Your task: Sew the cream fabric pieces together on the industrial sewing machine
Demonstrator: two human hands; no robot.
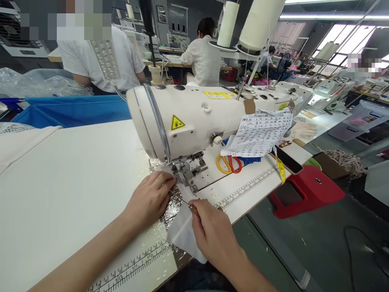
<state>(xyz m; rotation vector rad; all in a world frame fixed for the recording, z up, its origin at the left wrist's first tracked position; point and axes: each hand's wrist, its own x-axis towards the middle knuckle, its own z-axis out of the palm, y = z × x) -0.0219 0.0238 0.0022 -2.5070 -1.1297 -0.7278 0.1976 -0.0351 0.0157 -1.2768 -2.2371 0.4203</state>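
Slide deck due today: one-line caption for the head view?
Left hand at the stitching end of a sewing machine, right hand holding a thin-shafted tool over pale fabric.

The left hand (153,194) hides some of the white cloth (184,231) by the sewing machine (188,121), so you can't see what its fingertips touch. The right hand (214,231) covers most of the handle of a thin tool (184,202), and the tool's tip is too small to see well. Both arms are cut off at the near edge. The paper (261,132) on the right has writing too small to read. It hides what the yellow loop (224,172) and red loop (237,171) are joined to. The big thread cone (258,26) is cut off at the top. On the far left, blurry squares cover the head of a person in white (103,63).
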